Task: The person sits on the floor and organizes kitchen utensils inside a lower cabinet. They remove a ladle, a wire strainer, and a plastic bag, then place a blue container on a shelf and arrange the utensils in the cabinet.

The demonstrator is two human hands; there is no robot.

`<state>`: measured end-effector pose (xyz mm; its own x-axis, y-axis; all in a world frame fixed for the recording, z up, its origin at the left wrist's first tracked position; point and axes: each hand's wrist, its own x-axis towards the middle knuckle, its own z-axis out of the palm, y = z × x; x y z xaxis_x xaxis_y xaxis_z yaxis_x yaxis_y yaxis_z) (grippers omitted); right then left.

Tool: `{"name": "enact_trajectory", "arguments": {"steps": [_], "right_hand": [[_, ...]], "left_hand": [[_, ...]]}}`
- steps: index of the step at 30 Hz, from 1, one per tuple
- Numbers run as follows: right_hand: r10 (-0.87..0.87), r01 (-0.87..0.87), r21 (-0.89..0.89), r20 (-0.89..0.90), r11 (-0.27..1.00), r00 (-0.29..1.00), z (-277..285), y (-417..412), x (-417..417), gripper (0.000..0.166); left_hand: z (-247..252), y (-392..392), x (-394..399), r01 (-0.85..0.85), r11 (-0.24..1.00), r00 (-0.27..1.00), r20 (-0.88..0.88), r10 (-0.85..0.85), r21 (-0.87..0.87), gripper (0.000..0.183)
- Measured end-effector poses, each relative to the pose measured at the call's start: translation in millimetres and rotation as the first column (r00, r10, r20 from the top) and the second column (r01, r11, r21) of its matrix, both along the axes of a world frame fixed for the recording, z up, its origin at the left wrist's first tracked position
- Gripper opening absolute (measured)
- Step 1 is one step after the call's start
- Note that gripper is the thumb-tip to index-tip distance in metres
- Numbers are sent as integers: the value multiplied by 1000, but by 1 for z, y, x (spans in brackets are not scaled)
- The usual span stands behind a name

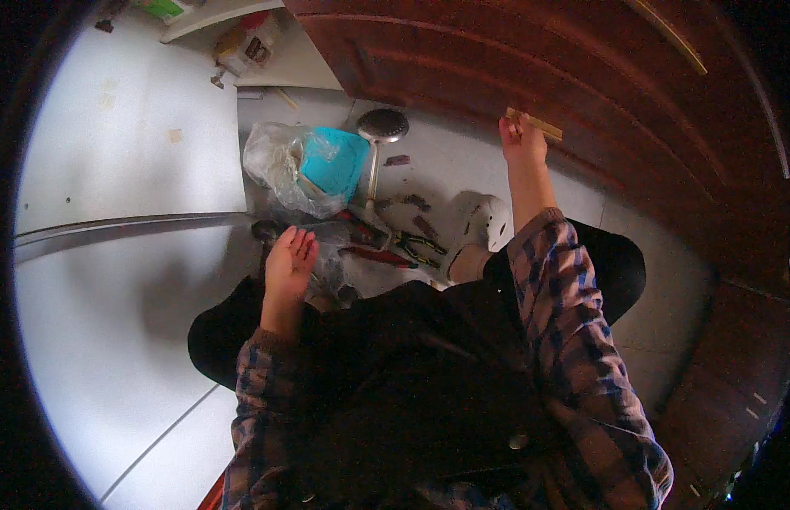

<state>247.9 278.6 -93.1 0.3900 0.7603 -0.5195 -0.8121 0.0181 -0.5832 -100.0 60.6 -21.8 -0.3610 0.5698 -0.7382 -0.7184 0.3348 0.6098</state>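
My right hand (524, 143) has its fingers closed around a gold-coloured bar handle (548, 129) on a reddish-brown wooden cabinet front (497, 57). Empty and loosely curled, my left hand (289, 261) is raised above my left leg. Just beyond it on the floor lie a clear plastic bag (270, 156) and a turquoise plastic container (336, 159), partly wrapped by the bag. A metal skimmer with a perforated head (383, 125) rests beside the container. Pliers with black and yellow handles (420, 247) and a red-handled tool (379, 256) lie nearer my feet.
An open cabinet door with a white inner face (133, 127) stands at the left, its hinges showing. Packaged goods (248, 48) are inside the cabinet. A white perforated clog (490, 220) is on my foot. Small dark pieces (397, 160) are scattered over the tiled floor.
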Motion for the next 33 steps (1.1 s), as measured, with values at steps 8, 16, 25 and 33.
{"name": "enact_trajectory", "arguments": {"steps": [8,16,25,33], "right_hand": [[43,-47,-80,-52,996,998,15,-16,2,18],[87,-87,5,-56,996,995,18,-38,4,12],[121,-121,-49,3,991,993,31,-64,-6,16],[119,-118,-104,-1,988,993,32,-98,-12,19]], "left_hand": [[22,49,39,54,998,996,-75,-51,35,32],[34,101,81,173,979,978,-137,-157,110,36],[52,115,89,233,958,965,-160,-207,168,42],[66,134,106,242,944,969,-98,-225,223,43]]}}
